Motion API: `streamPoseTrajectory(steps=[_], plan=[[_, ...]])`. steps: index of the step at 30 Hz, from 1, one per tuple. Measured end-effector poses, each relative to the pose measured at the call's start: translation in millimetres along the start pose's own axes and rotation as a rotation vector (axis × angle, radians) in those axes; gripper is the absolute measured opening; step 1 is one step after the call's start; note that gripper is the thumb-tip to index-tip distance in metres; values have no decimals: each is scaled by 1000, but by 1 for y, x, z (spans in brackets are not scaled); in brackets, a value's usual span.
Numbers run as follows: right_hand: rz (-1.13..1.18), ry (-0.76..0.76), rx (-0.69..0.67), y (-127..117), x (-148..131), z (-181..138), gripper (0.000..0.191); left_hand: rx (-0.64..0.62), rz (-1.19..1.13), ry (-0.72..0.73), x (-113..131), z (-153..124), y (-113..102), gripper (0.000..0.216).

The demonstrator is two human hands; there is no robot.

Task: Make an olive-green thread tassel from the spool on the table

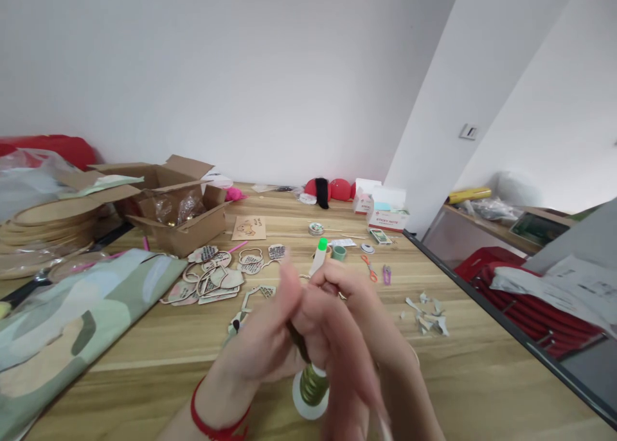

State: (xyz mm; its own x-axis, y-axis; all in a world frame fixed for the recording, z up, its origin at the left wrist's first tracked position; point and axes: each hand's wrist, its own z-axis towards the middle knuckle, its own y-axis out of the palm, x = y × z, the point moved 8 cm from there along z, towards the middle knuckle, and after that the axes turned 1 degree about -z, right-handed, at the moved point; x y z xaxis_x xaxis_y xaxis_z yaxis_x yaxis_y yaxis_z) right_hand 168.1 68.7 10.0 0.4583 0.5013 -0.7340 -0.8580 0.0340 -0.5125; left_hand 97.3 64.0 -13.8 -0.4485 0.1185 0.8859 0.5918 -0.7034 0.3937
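Note:
My left hand (270, 332), with a red string bracelet (219, 422) at the wrist, meets my right hand (357, 299) above the table. The fingers of both are curled together and partly smeared by motion. A dark olive strip (298, 343) shows at the left palm, and what the right fingers pinch is hidden. Just beneath the hands a spool of olive-green cord (313, 386) with white flanges stands partly covered. Behind them a glue stick (319, 256) with a bright green cap stands upright, beside a green tape roll (339, 252).
Wooden cutouts (216, 280) are piled to the left, before an open cardboard box (178, 216). Patterned fabric (96, 332) covers the left side. Orange scissors (369, 269), purple snips (387, 274) and paper scraps (429, 315) lie rightward. Sticky-note boxes (388, 216) stand behind, inside the dark table edge (506, 328).

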Motion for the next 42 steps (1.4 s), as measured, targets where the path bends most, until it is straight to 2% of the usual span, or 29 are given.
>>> streamPoseTrajectory(steps=[1,2,3,5,9,12,15,18,22,24,26,29,33,36,39,42], plan=[[-11,-11,-13,1,-1,0,24,-83,-69,87,14,1,9,77],[-19,-24,-20,3,-1,0,22,-88,-133,203,30,2,10,70],[-30,-35,-23,4,-1,0,21,-42,-144,306,43,3,6,64],[-69,-33,-17,6,2,0,20,48,-122,417,58,4,-3,57],[-81,-38,-119,11,5,-3,17,213,121,491,61,4,-22,54],[-18,-69,-192,9,-1,-8,14,289,427,429,52,6,-29,62],[58,-76,-202,0,-6,-14,15,278,649,314,42,11,-28,65],[135,-84,-138,-13,-9,-17,18,261,723,231,33,14,-28,64],[196,-97,-9,-29,-9,-19,17,234,707,66,14,18,-34,65],[202,-105,0,-32,-9,-20,17,224,626,11,7,21,-36,65],[217,-119,-52,-29,-12,-23,17,261,466,21,6,26,-39,66],[270,-152,-87,-26,-17,-28,17,420,83,100,9,31,-51,59],[305,-198,-31,-27,-23,-30,19,719,-472,164,1,28,-80,38],[300,-211,-31,-26,-23,-29,17,833,-599,146,-6,24,-94,36],[319,-211,22,-31,-20,-27,16,731,-432,103,-3,29,-91,35],[314,-193,100,-38,-15,-26,13,478,-103,41,-1,38,-70,52]])
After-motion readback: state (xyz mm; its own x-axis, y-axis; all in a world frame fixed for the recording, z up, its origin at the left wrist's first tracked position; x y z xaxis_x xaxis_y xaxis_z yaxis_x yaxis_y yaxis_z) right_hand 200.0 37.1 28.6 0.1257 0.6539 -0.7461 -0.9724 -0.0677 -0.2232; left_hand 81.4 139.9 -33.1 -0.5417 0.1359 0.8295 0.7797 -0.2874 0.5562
